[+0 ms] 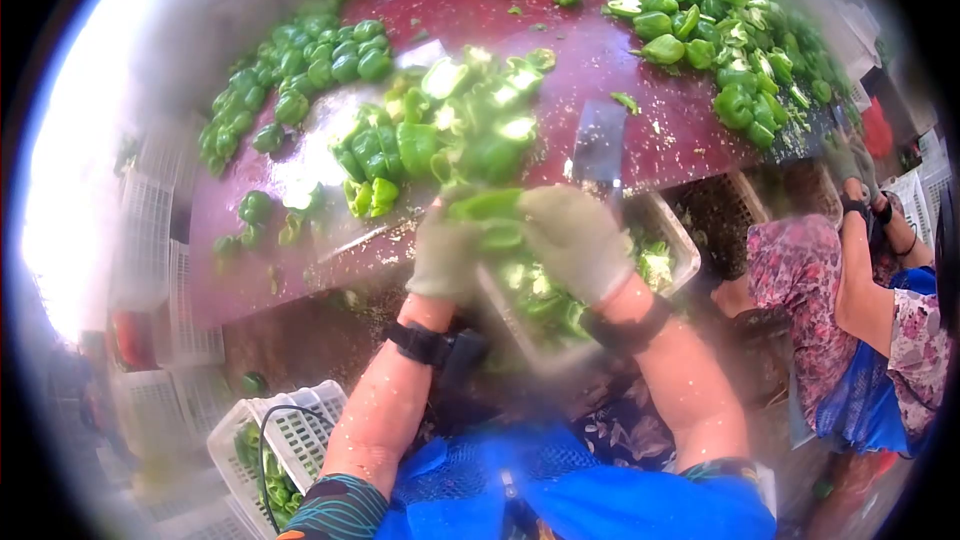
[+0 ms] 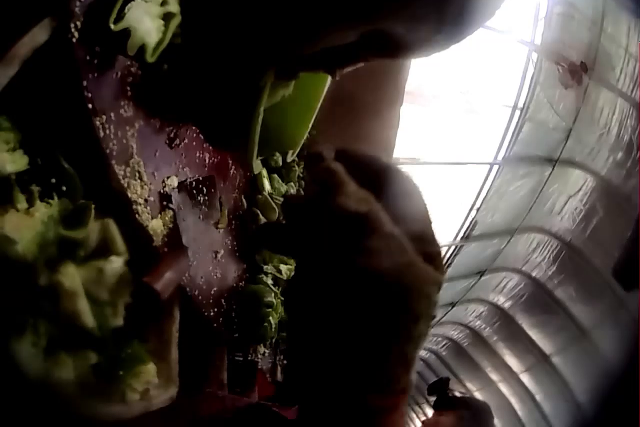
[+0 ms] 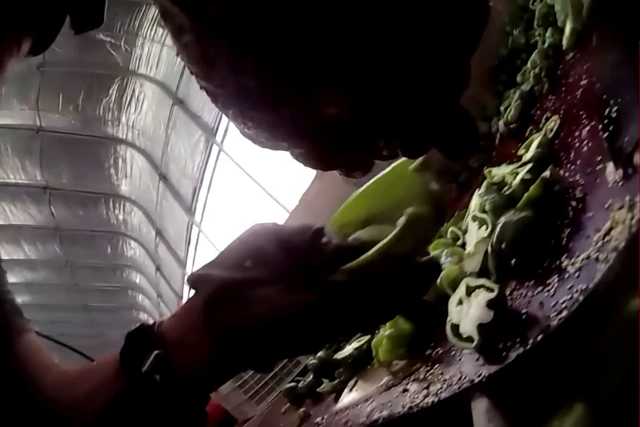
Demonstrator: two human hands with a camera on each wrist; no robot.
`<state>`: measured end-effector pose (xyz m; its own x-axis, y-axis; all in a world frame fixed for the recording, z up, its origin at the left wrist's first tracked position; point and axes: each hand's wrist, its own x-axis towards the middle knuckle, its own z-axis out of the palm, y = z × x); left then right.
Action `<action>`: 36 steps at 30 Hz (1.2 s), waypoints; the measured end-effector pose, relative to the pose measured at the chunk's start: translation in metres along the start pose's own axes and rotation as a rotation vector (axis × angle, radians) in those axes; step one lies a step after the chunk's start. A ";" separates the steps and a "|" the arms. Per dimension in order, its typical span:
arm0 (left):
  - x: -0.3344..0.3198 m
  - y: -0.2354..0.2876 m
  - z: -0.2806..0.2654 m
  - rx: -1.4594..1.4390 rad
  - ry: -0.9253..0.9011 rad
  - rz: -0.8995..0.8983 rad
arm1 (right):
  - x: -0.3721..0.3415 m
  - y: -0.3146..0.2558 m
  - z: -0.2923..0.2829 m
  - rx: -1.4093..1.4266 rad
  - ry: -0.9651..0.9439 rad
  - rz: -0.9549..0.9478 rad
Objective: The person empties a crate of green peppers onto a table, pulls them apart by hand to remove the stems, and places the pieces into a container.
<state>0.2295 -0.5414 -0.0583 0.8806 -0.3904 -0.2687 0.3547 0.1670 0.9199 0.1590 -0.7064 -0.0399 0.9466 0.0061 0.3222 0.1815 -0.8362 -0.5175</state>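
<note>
A split green bell pepper (image 1: 487, 208) is held between both gloved hands, over the near edge of the red table (image 1: 560, 70). My left hand (image 1: 447, 250) grips its left side, and my right hand (image 1: 575, 240) grips the right. Its pale inner wall shows in the right wrist view, where the pepper (image 3: 380, 202) gapes open between the dark hands. From the left wrist only a bright green piece of pepper (image 2: 292, 117) shows. Just beyond the hands lies a heap of halved peppers (image 1: 450, 125). Below them stands a crate (image 1: 685, 245) holding cut pieces.
Whole peppers (image 1: 300, 65) are piled at the table's left, and more peppers (image 1: 740, 30) at the right. A flat blade-like strip (image 1: 600, 145) sits at the near edge. White crates (image 1: 310, 435) stand lower left. Another person (image 1: 840, 320) works at the right.
</note>
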 end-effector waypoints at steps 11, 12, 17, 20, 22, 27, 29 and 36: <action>0.007 -0.037 -0.020 0.550 -0.140 0.139 | -0.003 -0.010 0.045 0.151 0.056 0.101; 0.006 -0.032 -0.019 0.596 -0.159 0.150 | -0.003 -0.009 0.039 0.346 0.079 0.210; -0.011 0.011 -0.006 0.044 0.096 -0.033 | 0.002 0.002 -0.007 1.004 -0.105 0.664; 0.009 -0.010 -0.041 0.391 0.208 0.346 | -0.007 0.044 0.031 0.032 0.024 0.362; 0.009 -0.010 -0.030 0.346 0.098 0.268 | -0.010 0.028 0.041 -0.094 0.258 0.196; -0.008 -0.045 -0.017 0.579 -0.178 0.230 | 0.010 0.002 0.062 0.095 -0.054 0.070; -0.021 0.010 -0.008 0.113 -0.085 -0.156 | 0.017 0.038 0.070 0.013 0.122 0.090; -0.007 0.002 -0.045 0.088 0.136 -0.043 | 0.120 0.085 0.048 -0.040 -0.040 0.381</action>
<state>0.2379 -0.4975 -0.0670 0.9019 -0.2682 -0.3386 0.3690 0.0708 0.9267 0.3004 -0.7504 -0.0832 0.9540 -0.2886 0.0809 -0.1952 -0.8031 -0.5629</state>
